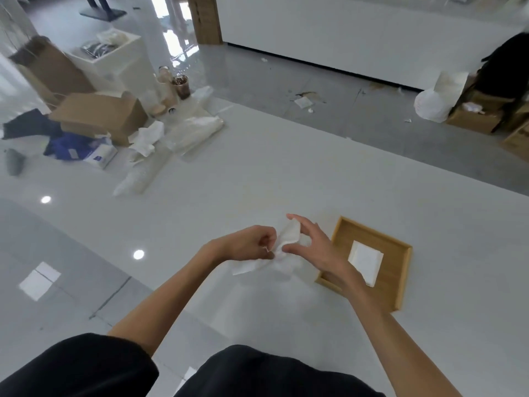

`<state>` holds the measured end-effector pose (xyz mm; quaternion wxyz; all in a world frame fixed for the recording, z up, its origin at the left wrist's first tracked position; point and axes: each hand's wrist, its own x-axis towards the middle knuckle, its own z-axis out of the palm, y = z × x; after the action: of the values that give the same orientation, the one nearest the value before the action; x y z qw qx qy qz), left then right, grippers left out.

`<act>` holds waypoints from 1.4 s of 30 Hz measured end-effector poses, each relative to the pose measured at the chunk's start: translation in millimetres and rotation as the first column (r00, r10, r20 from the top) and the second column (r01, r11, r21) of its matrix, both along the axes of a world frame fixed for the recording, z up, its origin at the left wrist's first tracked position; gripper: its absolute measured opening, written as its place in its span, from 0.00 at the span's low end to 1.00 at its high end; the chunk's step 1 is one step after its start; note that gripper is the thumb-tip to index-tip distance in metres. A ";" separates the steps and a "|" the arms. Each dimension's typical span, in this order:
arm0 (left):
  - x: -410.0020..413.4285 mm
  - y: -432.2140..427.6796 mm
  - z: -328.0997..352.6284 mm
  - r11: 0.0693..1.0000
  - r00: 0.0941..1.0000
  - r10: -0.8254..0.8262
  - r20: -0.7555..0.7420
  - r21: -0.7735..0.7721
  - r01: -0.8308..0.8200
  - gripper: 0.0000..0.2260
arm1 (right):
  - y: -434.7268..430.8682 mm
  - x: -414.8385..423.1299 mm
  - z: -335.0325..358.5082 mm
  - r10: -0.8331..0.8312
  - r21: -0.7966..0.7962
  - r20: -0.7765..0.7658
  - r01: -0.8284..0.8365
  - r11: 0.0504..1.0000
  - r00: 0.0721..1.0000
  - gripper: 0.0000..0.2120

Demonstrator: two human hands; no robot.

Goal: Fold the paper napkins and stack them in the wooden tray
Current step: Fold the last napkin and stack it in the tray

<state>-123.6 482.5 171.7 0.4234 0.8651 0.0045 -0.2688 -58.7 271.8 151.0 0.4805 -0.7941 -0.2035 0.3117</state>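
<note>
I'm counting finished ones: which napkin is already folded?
The napkin lying flat in the tray, a neat rectangle. The other napkin, pinched by the left hand and right hand beside the tray, is crumpled.

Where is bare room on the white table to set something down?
Free: the tabletop between the square wooden tray and brown cardboard box. Crowded: around that box; where left hand and right hand grip the white paper napkin.

Black short sleeves [86, 365] (loose, ending near the elbows) leave both forearms bare
</note>
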 end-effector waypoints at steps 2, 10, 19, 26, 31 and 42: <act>2.4 -0.1 16.0 0.999 0.999 0.024 -0.022 -0.041 -0.025 0.07 | -5.7 -0.7 10.2 -0.084 0.078 -0.006 0.085 0.993 0.996 0.28; 22.5 -11.7 39.9 0.929 0.983 -0.035 -0.179 -0.369 -0.034 0.09 | -75.7 3.0 56.1 -0.529 0.307 -0.126 0.540 0.784 0.839 0.22; 55.7 -114.1 42.5 0.389 0.915 0.089 -0.392 -0.832 -0.395 0.22 | -160.0 -5.4 68.9 -0.828 0.351 0.061 0.764 0.541 0.558 0.23; 76.2 -168.2 50.3 0.662 0.921 0.379 -0.092 -0.668 -0.339 0.20 | -213.8 -12.1 78.7 -0.794 0.377 -0.037 0.744 0.552 0.607 0.35; 90.5 -186.0 57.7 0.767 0.913 0.389 0.123 -0.593 -0.246 0.26 | -248.9 -2.8 83.8 -0.733 0.332 0.018 0.687 0.646 0.680 0.26; 126.2 -232.7 102.6 0.902 0.936 -0.251 0.247 -0.292 0.319 0.21 | -244.6 58.5 183.8 0.121 -0.231 0.270 -0.058 0.971 0.955 0.26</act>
<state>2.6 249.8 274.3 0.5150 0.7969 -0.2107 -0.2353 -0.1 27.2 334.8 0.3408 -0.8687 -0.2698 0.2376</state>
